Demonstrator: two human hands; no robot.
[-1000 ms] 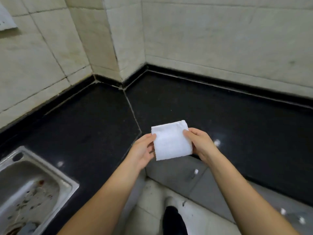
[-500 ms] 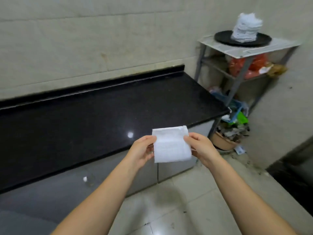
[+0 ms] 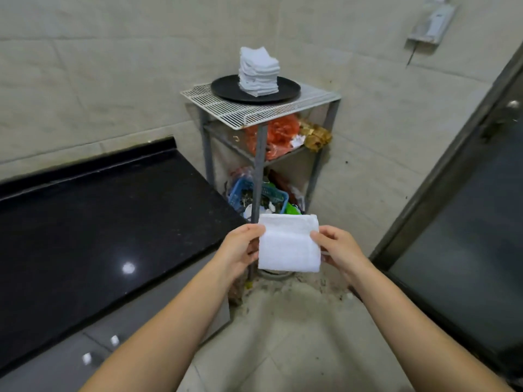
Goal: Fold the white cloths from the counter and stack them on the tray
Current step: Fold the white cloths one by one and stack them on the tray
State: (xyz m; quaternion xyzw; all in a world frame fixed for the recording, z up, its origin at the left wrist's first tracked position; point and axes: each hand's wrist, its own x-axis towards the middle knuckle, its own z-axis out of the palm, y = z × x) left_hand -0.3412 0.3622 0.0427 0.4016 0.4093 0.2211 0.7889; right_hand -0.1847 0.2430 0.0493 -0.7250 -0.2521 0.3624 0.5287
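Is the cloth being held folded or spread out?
Folded: the held cloth is a compact rectangle with a fold line across it, pinched between both hands.

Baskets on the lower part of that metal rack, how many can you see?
1: a blue basket on the rack's bottom level, behind the front leg. Clutter and the held folded cloth cover that area, so others may be hidden.

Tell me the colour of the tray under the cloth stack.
Black, round tray, seen in the head view.
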